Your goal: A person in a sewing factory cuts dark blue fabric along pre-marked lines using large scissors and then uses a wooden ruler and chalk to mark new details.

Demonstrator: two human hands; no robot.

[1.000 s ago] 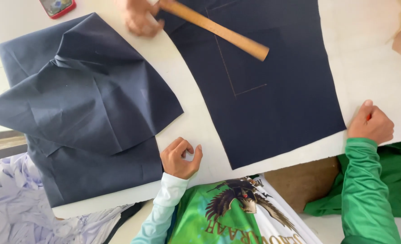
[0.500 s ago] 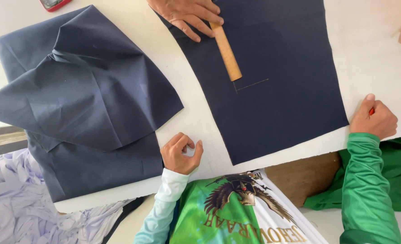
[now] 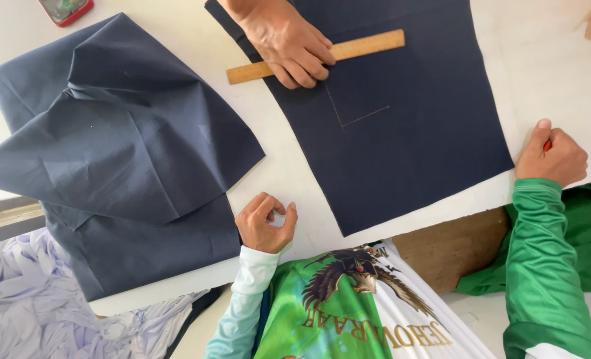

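The right hand (image 3: 553, 158) closes on what looks like red chalk (image 3: 547, 145), beside the cloth (image 3: 408, 153); the left hand (image 3: 266, 223) curls empty.

Bright, even daylight floods the white table (image 3: 282, 166), nearly washing out its far right corner. Soft, short shadows sit under the folds of the crumpled navy cloth (image 3: 116, 146) at the left edge. The frame is sharp throughout, without blur or glare.
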